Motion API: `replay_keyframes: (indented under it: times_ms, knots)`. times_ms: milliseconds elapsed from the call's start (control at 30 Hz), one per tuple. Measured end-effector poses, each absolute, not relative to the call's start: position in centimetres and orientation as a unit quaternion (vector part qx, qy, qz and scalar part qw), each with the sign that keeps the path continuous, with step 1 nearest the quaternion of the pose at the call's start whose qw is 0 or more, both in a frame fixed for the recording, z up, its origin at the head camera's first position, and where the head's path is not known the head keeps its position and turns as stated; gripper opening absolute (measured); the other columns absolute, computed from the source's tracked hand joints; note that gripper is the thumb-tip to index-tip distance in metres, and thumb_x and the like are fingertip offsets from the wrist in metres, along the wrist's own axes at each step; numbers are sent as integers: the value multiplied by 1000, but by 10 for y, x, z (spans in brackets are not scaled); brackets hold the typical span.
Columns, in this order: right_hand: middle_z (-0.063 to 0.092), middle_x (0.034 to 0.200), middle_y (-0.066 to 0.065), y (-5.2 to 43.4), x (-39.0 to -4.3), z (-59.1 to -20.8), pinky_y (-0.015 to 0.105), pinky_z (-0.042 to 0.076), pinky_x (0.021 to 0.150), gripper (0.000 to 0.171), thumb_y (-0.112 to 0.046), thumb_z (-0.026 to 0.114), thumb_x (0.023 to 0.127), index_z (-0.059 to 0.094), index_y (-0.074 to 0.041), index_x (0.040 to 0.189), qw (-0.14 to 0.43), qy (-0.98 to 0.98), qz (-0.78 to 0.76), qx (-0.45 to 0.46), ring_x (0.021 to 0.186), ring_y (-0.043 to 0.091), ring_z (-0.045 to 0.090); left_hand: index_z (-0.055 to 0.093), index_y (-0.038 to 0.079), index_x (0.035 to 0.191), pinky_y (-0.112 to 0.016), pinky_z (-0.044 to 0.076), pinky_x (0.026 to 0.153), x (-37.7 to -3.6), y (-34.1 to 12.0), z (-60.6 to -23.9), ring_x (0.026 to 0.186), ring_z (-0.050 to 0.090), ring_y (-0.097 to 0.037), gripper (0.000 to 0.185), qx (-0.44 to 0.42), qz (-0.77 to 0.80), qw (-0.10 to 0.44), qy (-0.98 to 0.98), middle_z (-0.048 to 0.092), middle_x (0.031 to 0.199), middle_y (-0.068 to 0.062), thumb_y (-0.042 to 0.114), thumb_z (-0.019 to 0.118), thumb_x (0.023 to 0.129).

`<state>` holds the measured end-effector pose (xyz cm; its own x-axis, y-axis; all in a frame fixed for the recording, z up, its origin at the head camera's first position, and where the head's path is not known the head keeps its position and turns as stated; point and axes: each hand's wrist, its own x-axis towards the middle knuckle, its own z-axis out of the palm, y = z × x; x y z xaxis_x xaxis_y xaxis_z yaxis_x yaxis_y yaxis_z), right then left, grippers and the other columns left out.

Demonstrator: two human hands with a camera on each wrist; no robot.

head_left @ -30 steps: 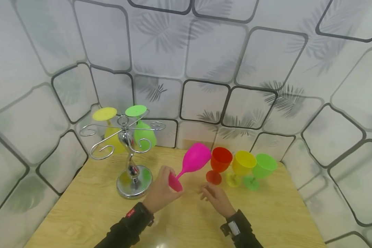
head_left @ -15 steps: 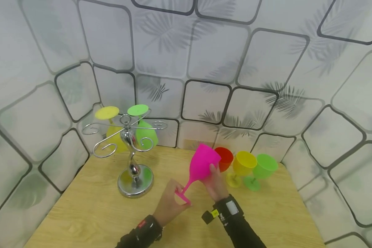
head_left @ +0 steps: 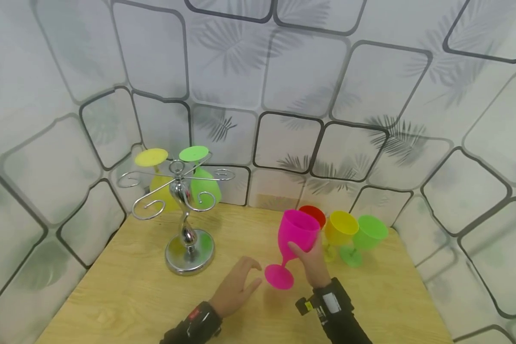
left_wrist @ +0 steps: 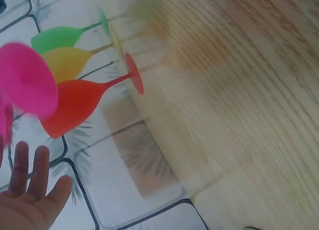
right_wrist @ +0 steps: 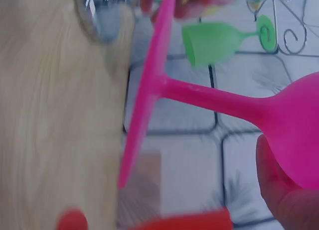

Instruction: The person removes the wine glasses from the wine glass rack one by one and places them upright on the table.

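A pink goblet (head_left: 298, 231) is held nearly upright just above the wooden table (head_left: 133, 296). My right hand (head_left: 313, 257) grips its bowl from the right and below. In the right wrist view the pink stem (right_wrist: 214, 100) and foot cross the frame, with my thumb (right_wrist: 284, 190) under the bowl. My left hand (head_left: 240, 283) hovers open just left of the pink foot (head_left: 279, 277), touching nothing. The left wrist view shows that hand's straight fingers (left_wrist: 30, 190) below the pink foot (left_wrist: 25, 83).
A chrome rack (head_left: 185, 210) stands at the table's left rear, with a yellow goblet (head_left: 156, 184) and a green goblet (head_left: 204, 184) hanging upside down. Red (head_left: 314, 213), yellow (head_left: 341, 229) and green (head_left: 367, 236) goblets stand behind the pink one. Patterned walls enclose the table.
My left hand has let go of the pink goblet's foot and opened. My right hand took the bowl, and the goblet swung from tilted to nearly upright, moving right.
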<state>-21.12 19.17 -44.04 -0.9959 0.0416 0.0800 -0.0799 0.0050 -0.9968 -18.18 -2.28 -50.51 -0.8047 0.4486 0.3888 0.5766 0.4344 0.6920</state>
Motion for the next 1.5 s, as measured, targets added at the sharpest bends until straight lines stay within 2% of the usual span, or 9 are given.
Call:
replay_keyframes:
  times_ms: [133, 333, 467, 600, 733, 867, 1000, 1200, 1500]
  knots:
    - [43, 131, 6, 226, -191, -435, 12, 48, 86, 84, -3, 71, 79, 17, -13, 143, 107, -769, 630, 5, 108, 3, 50, 54, 12, 112, -38, 51, 93, -180, -28, -510, 109, 57, -19, 21, -290, -408, 45, -865, 55, 115, -2, 21, 54, 94]
    - [42, 123, -9, 302, -172, -429, 5, 45, 81, 86, 8, 70, 75, 22, -20, 141, 234, -742, 622, -89, 106, 2, 46, 58, 11, 111, -35, 52, 90, -178, -34, -519, 106, 58, -18, 20, -285, -386, 15, -877, 59, 113, 0, 20, 54, 94]
    - [41, 124, -11, 352, -172, -428, 5, 43, 80, 85, 5, 71, 76, 23, -24, 140, 304, -696, 634, -147, 108, 3, 44, 59, 11, 111, -33, 53, 89, -176, -36, -521, 103, 59, -17, 19, -294, -380, -4, -877, 60, 111, 1, 17, 55, 93]
    - [40, 126, -11, 391, -188, -434, 5, 42, 86, 84, -2, 72, 78, 23, -26, 141, 341, -666, 637, -185, 114, 4, 40, 58, 12, 111, -32, 53, 88, -176, -37, -521, 102, 60, -16, 19, -305, -376, -8, -875, 60, 109, 2, 15, 56, 92]
    - [35, 133, -8, 418, -212, -451, 13, 35, 106, 85, -12, 73, 79, 18, -26, 143, 338, -672, 619, -224, 125, 9, 35, 58, 12, 110, -31, 53, 87, -176, -37, -520, 101, 60, -15, 19, -305, -373, -10, -876, 60, 108, 2, 15, 56, 92]
    - [27, 147, 2, 433, -235, -469, 31, 26, 118, 89, -25, 73, 81, 11, -27, 145, 307, -703, 584, -266, 135, 17, 28, 59, 12, 110, -30, 53, 86, -175, -38, -518, 100, 60, -15, 18, -303, -370, -12, -878, 60, 108, 2, 15, 56, 92]
    - [20, 153, 9, 440, -253, -483, 34, 24, 119, 92, -30, 74, 79, 9, -26, 145, 307, -703, 576, -283, 140, 22, 25, 58, 12, 110, -29, 53, 85, -174, -40, -519, 99, 59, -15, 18, -304, -370, -11, -878, 60, 108, 3, 15, 56, 92]
    - [22, 153, 11, 443, -268, -497, 32, 24, 118, 92, -30, 76, 77, 13, -24, 144, 346, -683, 573, -293, 140, 23, 27, 58, 15, 110, -27, 53, 84, -173, -41, -524, 98, 58, -12, 18, -305, -373, -17, -876, 59, 106, 5, 16, 54, 93]
    - [21, 152, 12, 440, -275, -509, 33, 22, 119, 92, -21, 75, 77, 13, -23, 145, 336, -680, 589, -279, 141, 23, 26, 58, 15, 110, -27, 53, 85, -172, -41, -528, 99, 58, -11, 18, -301, -384, -33, -872, 59, 107, 4, 17, 53, 93]
